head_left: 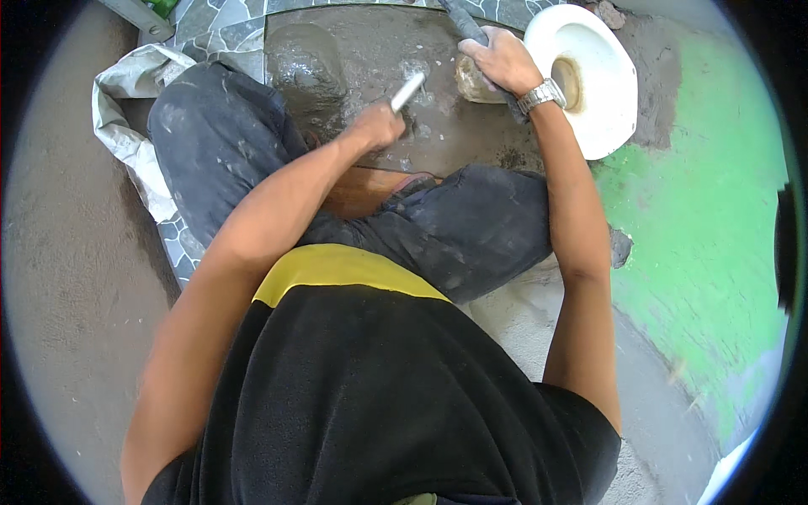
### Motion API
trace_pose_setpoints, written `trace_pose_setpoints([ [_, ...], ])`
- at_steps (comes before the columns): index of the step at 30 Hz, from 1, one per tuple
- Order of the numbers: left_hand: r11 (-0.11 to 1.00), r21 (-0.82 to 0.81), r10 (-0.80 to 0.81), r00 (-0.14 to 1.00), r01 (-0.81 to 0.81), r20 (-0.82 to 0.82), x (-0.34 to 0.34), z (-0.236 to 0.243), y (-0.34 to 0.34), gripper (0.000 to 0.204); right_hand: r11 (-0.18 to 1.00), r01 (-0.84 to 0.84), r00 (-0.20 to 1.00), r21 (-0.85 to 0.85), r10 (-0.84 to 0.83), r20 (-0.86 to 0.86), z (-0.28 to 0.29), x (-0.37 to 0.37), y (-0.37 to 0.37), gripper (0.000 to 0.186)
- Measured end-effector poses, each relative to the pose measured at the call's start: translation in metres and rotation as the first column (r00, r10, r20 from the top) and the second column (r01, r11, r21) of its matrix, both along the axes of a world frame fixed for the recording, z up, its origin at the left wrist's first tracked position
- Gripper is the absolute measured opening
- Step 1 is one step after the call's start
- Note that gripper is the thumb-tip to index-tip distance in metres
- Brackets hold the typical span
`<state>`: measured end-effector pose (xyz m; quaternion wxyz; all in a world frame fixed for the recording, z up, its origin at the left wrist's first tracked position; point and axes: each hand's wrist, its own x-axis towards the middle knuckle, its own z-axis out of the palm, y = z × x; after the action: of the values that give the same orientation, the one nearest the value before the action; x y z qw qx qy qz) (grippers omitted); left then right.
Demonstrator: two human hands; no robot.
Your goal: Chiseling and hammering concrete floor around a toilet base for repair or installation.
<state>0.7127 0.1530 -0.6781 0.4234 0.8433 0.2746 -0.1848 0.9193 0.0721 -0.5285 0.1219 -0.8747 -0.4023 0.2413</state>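
Before my knees, my left hand (377,127) is closed round a short white stick-like tool (408,92), whose upper end points at the wet grey mortar (370,50). Further right, my right hand (503,61) wraps round a long, narrow, mortar-coated grey bar (461,17), slanting from the top edge down past my wrist. The bar's exact kind does not show. Just beyond that hand stands a white toilet bowl (619,101), and a rough, pale brown lump (473,82) sits at its left side. A smooth, wet mound of mortar (305,61) lies to the left.
Grey stone-pattern tiles (220,17) border the mortar at the back. A crumpled white sack (126,139) lies left of my knee. Green-painted wall (707,219) rises on the right, and a plain grey-brown surface (67,278) on the left. A green object (162,7) is at the top left.
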Motion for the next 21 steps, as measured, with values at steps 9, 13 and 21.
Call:
trace_pose_setpoints([
  [9, 0.993, -0.094, 0.057, 0.982, -0.075, -0.178, 0.001, 0.002, 0.003, 0.046, 0.996, 0.062, 0.991, -0.061, -0.069, -0.118, -0.008, 0.002, -0.001, 0.041],
  [13, 0.916, -0.083, 0.393, 0.919, -0.393, -0.015, -0.003, -0.014, 0.005, 0.046, 0.988, 0.15, 0.95, -0.026, -0.152, -0.273, -0.008, -0.011, 0.007, 0.04],
  [21, 0.893, -0.299, 0.258, 0.927, -0.337, -0.273, 0.0, 0.016, -0.002, 0.039, 0.986, -0.043, 0.999, -0.162, 0.045, 0.009, -0.015, -0.015, 0.009, 0.046],
])
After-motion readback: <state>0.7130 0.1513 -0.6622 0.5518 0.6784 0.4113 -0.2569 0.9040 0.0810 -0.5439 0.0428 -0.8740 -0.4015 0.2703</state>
